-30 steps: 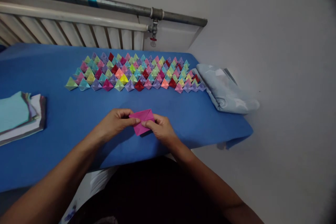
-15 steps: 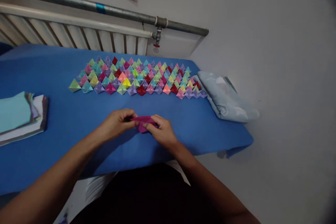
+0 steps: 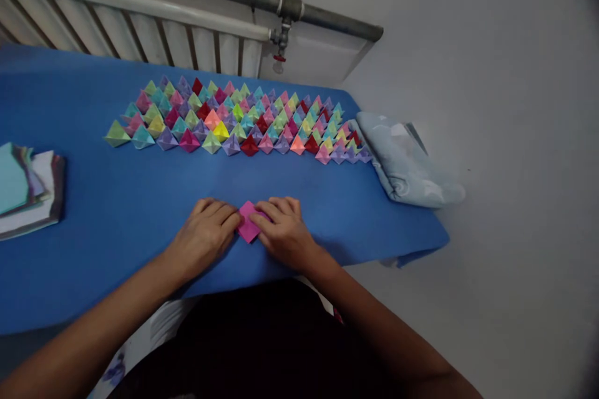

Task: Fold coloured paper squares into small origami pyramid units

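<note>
Pink paper point(image 3: 246, 225), seemingly one, touches two hands point(image 3: 206, 235) point(image 3: 286, 234).

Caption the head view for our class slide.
Left hand and right hand hold folded magenta paper on a blue cloth, before rows of boat-shaped origami.

The right hand point(image 3: 286, 234) hides part of the pink paper point(image 3: 248, 224) while the left edge crops the stack point(image 3: 14, 181)

Left grip point(image 3: 208, 232) and right grip point(image 3: 284, 229) bend inward, palms apparently down.
</note>
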`<action>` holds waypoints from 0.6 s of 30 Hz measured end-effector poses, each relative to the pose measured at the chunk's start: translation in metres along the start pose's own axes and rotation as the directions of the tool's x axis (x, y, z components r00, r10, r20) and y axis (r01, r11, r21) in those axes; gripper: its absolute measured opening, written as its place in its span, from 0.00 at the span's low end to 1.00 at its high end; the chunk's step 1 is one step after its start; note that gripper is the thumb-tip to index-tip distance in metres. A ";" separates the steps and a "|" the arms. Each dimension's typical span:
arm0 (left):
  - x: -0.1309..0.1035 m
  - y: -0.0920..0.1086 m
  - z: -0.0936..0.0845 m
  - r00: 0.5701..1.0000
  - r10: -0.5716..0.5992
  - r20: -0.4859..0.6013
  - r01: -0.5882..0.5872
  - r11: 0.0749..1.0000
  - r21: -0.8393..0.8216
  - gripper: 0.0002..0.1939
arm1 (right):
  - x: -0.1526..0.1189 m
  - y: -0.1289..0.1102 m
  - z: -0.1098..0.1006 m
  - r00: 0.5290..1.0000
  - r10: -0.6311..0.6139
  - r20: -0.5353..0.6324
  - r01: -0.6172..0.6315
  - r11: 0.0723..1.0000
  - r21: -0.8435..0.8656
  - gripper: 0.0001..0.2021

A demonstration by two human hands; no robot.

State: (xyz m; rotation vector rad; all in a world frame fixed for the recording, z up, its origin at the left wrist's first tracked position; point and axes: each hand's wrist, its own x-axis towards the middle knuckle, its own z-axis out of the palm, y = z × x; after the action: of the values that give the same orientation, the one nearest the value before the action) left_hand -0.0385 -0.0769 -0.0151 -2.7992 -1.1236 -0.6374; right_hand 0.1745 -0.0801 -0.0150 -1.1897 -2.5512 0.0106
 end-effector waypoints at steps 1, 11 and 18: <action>-0.002 0.002 -0.001 1.000 0.008 0.004 -0.008 1.000 0.003 0.12 | -0.005 -0.002 -0.001 1.000 0.025 0.013 -0.025 1.000 0.010 0.12; -0.007 -0.001 -0.001 0.999 -0.039 -0.031 0.039 0.999 -0.017 0.13 | -0.016 -0.004 0.000 0.963 0.267 0.033 -0.266 0.925 0.273 0.07; -0.003 0.001 0.006 0.959 -0.282 0.015 0.281 0.949 -0.142 0.16 | -0.005 -0.003 0.001 0.871 0.489 0.056 -0.475 0.806 0.352 0.05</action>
State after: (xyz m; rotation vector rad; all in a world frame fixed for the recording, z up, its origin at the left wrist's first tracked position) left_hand -0.0379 -0.0780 -0.0213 -2.7710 -1.5536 -0.7758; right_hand 0.1750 -0.0860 -0.0171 -1.6202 -2.0201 0.5406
